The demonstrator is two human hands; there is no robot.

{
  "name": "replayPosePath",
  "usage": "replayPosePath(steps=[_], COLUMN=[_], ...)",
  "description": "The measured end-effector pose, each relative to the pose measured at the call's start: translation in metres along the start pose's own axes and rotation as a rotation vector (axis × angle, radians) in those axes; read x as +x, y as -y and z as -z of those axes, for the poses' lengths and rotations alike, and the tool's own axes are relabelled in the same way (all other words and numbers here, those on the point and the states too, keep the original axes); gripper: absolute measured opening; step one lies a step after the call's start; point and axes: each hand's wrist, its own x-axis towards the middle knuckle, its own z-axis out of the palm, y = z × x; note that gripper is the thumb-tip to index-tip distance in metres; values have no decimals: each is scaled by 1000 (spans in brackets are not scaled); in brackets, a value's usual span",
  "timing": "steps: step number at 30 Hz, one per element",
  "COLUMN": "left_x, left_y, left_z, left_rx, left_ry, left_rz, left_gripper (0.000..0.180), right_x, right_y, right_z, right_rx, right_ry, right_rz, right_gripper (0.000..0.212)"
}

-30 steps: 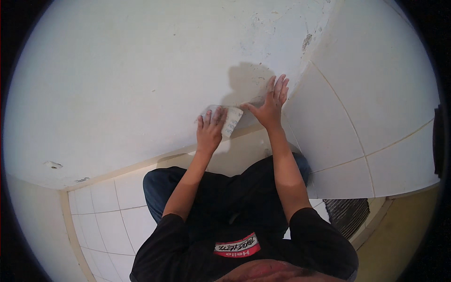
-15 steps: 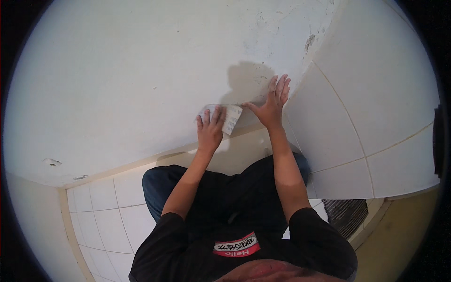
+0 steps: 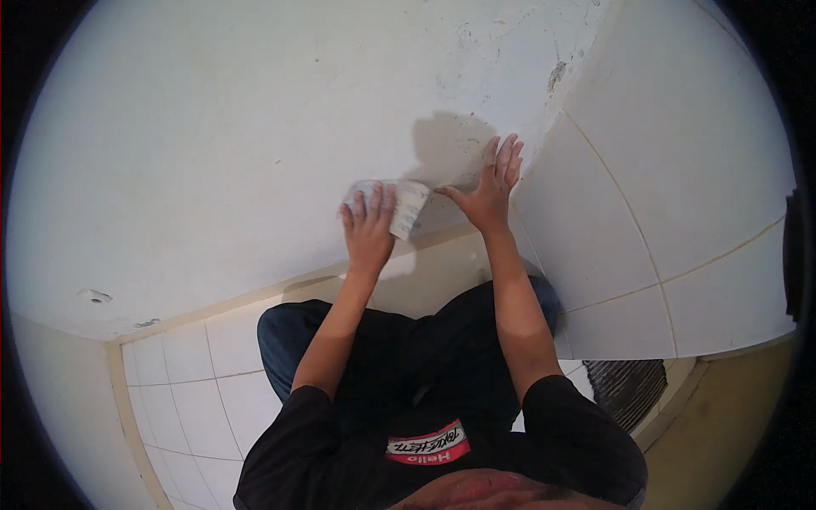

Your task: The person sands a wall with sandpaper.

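A pale piece of sandpaper (image 3: 410, 206), with faint print on its back, lies against the white wall (image 3: 212, 153). My left hand (image 3: 370, 229) presses it there, with the fingers laid over its left part. The right part of the sheet sticks out past my fingers. To the right of it, my right hand (image 3: 493, 191) rests by the wall near the corner, fingers stretched upward and thumb spread toward the sheet. Nothing is in that hand. Dark scuffs and chipped paint (image 3: 557, 76) mark the wall above it.
A large tiled surface (image 3: 595, 221) rises close on my right. White floor tiles (image 3: 187, 374) lie to the left of my bent knees. A dark ribbed mat (image 3: 626, 393) is at the lower right. A small fitting (image 3: 94, 296) sits low on the wall at far left.
My left hand has slid a little to the left and up along the wall, taking the sandpaper with it. The right hand has barely moved.
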Motion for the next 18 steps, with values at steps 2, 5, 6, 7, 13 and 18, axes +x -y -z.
replayPosePath(steps=[2, 5, 6, 7, 13, 18], left_x=[13, 17, 16, 13, -6, -15], left_y=[1, -1, -1, 1, -9, -24], left_z=[13, 18, 17, 14, -12, -11], left_rx=[-63, -118, -119, -118, 17, -27], left_ry=[-130, -274, -285, -286, -75, 47], left_rz=[27, 49, 42, 42, -55, -106], left_gripper=[66, 66, 66, 66, 68, 64], right_x=[-1, -1, 0, 0, 1, 0], right_y=[-4, -7, -5, -3, -1, -3], right_z=[3, 2, 2, 1, -1, 2], right_rx=[-16, -23, -21, -16, -9, 8], right_ry=[8, -26, -26, -19, -17, -15], right_rz=[-10, 20, 21, 14, 15, 20], right_gripper=[135, 135, 135, 135, 135, 136])
